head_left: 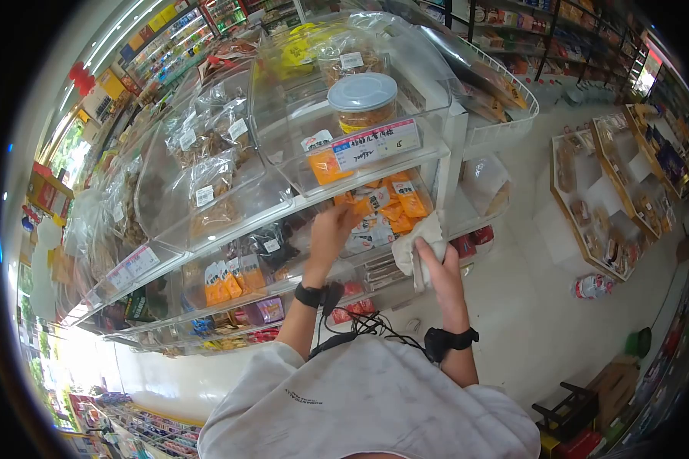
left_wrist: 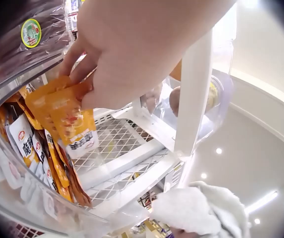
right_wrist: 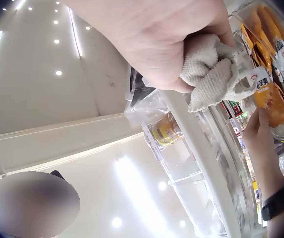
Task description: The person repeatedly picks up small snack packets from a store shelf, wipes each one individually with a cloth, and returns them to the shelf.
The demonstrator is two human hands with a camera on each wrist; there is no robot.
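Observation:
My left hand (head_left: 332,232) reaches into a clear plastic bin on the shelf and pinches orange snack packets (left_wrist: 68,116). In the left wrist view, two of these packets overlap between thumb and fingers, above the bin's white mesh bottom (left_wrist: 109,148). More orange and white snack packets (left_wrist: 45,153) stand in a row along the bin's side. My right hand (head_left: 442,274) grips a bunched white cloth (right_wrist: 214,74) at the bin's right end. The cloth's loose end hangs below the fingers in the head view.
Above the bin, a price sign (head_left: 377,145) fronts an upper compartment with a blue-lidded tub (head_left: 362,99). Bagged snacks (head_left: 207,183) fill compartments to the left. A white wire basket (head_left: 505,122) juts out at the right. Wooden display bins (head_left: 582,206) stand across the floor.

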